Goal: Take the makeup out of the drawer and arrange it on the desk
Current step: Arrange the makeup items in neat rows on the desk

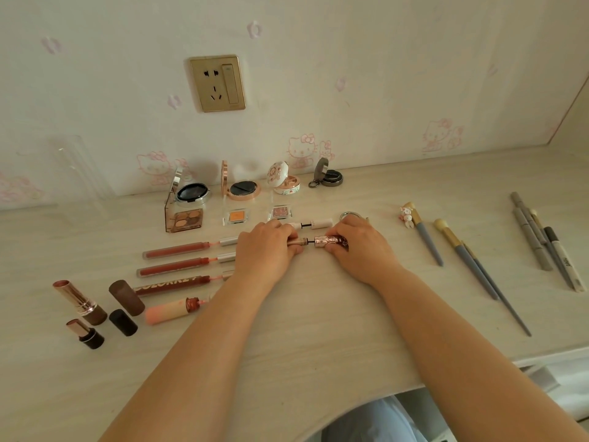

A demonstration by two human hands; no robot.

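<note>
While the left hand (266,247) pinches the wand and the right hand (357,242) pinches the patterned tube (330,241), the pulled-apart pair lies on the counter (318,314), at 6 o'clock from the white tube (314,224), probably to display it opened like its neighbours.
</note>
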